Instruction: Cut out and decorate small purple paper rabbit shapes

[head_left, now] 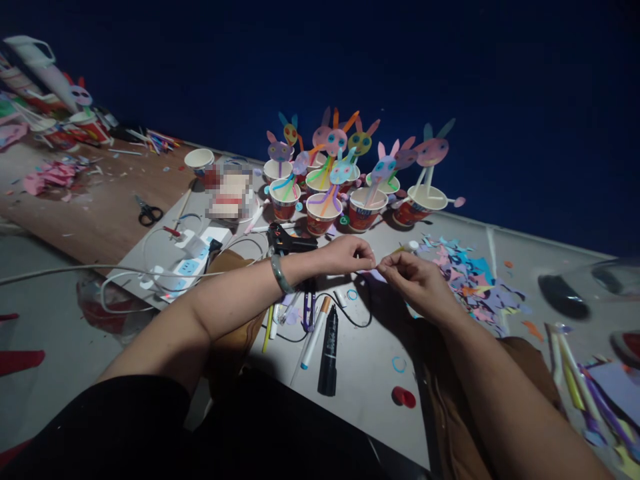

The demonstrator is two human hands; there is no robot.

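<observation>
Over the middle of the table, my left hand and my right hand meet almost fingertip to fingertip. Both are closed in a pinch, and whatever lies between the fingers is too small to make out. Just behind them stand several paper cups with paper rabbit-faced figures on coloured stalks. A black glue gun lies beside my left wrist. Below the hands are a black marker, a white pen with an orange end and purple scissors, partly hidden by my forearm.
Coloured paper scraps are heaped to the right. A power strip with plugs and cables sits at the left. Small black scissors lie on the brown table. A red cap is near the front edge.
</observation>
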